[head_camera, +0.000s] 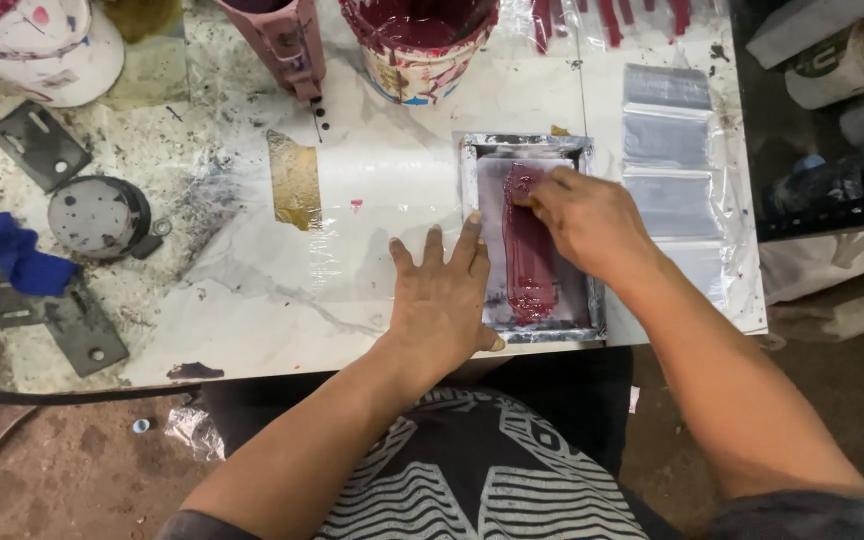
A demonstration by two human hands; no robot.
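A person sits at a white, paint-stained worktable (252, 290), seen from above, with both bare forearms reaching forward. The left hand (439, 295) lies flat and open, palm down, fingers spread, pressing on the tabletop and holding nothing; its thumb side rests against the left edge of a small rectangular metal frame (470, 190). The frame is silvery, wrapped in shiny foil-like tape, with a pale grey panel inside it. Down the middle of that panel runs a thick, glossy band of dark red paint (529, 270), long and narrow, reaching from the far end of the frame almost to the near edge.

The right hand (584, 222) rests over the far right part of the frame, fingers curled and bunched, the fingertips (524, 196) pressed down at the top end of the red band. Whether they pinch a small tool cannot be told.

Just right of the right hand lies a row of clear, greyish plastic sheets (667, 150). Beyond both hands stands a bucket (420, 45) smeared with the same dark red paint. Far to the left of the left hand are a round grey metal disc (92, 215), a crumpled blue cloth (20, 258) and a flat metal bracket (37, 143).
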